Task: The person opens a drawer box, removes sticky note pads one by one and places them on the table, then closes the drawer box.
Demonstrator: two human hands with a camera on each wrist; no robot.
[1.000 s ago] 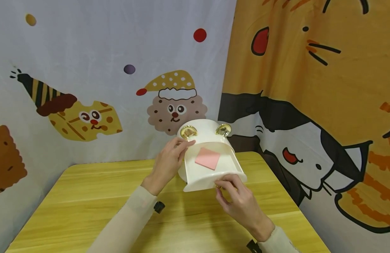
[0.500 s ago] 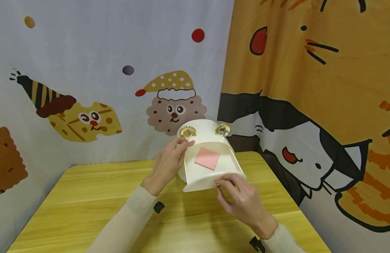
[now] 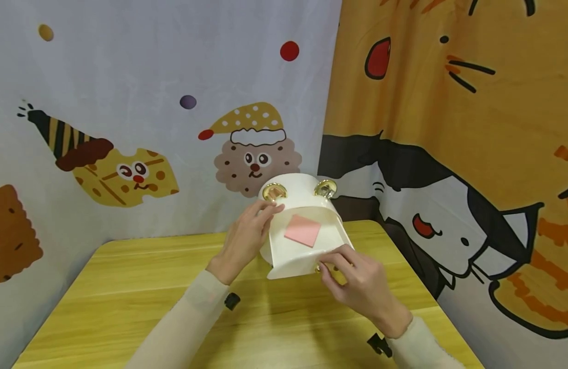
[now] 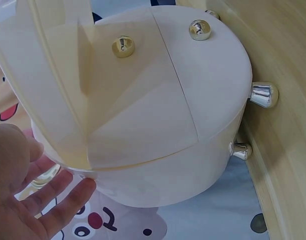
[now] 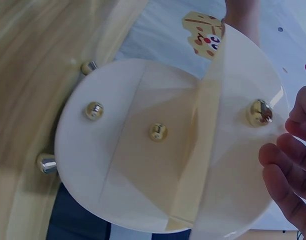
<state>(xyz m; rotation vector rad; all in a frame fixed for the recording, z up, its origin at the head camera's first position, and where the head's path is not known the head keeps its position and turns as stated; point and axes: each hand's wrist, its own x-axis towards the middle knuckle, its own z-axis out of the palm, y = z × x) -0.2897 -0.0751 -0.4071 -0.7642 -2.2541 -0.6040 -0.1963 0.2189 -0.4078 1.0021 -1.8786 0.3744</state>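
A white rounded drawer box (image 3: 296,187) with two gold ear-like ornaments (image 3: 326,189) stands on the table. Its top drawer (image 3: 288,266) is pulled out, and a pink square of paper, like a sticky note pad (image 3: 302,230), lies inside. My left hand (image 3: 244,238) rests against the box's upper left side, fingers spread near the rim. Beside the drawer front is my right hand (image 3: 364,282), its fingers loosely bent. In the right wrist view the drawer's gold knob (image 5: 260,112) shows with no fingers round it; the fingertips (image 5: 272,155) are near the front's edge.
Two lower drawers are closed, each with a gold knob (image 5: 158,132). Shiny metallic feet (image 4: 264,95) support the box on the wood-grain table (image 3: 150,292). Cartoon-printed cloths (image 3: 141,66) hang close behind and on the right.
My right hand has shifted slightly right, its fingers coming away from the knob. The left hand, drawer and pink paper look unmoved.
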